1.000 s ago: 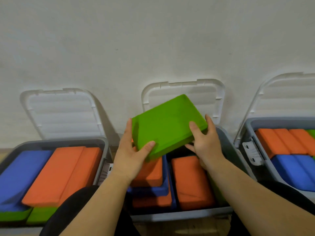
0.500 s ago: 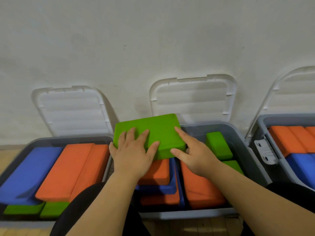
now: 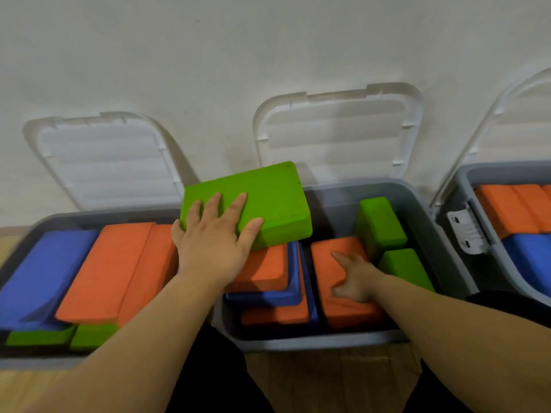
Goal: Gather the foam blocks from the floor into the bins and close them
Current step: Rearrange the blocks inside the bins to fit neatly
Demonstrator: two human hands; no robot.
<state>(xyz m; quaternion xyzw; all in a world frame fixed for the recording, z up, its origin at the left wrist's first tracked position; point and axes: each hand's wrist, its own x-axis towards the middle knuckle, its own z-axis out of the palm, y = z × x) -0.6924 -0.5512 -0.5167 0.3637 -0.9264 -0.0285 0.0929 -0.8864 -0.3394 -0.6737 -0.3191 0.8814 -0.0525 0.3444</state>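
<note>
Foam blocks (image 3: 119,269) filled all three grey bins seen from the head camera, and none lay on the strip of wooden floor (image 3: 328,380) in sight. The left bin (image 3: 89,217) showed two orange slabs side by side, blue foam to their left and two green pieces under them at the near edge. The middle bin (image 3: 313,342) held three green blocks, three orange ones and blue layers too overlapped to count. The right bin (image 3: 489,169), cut by the frame edge, showed orange blocks far and blue ones near, with a white latch (image 3: 465,231) on its left wall. Three pale lids (image 3: 337,129) stood open against the white wall (image 3: 268,49). The large green block (image 3: 277,201) sat tilted on the far-left of the middle stack, overhanging the rim; two smaller green blocks (image 3: 381,225) stood against the right wall. The left hand (image 3: 214,236) lay flat on the large green block, fingers straight and spread, thumb at its near edge, pressing rather than grasping. The right hand (image 3: 354,278) rested on the right orange block (image 3: 343,308), forefinger straight; its other fingers were hidden, so whether it gripped could not be told. Both forearms crossed the near rims and hid parts of the blocks. The foam looked matte, rectangular and round-edged.
</note>
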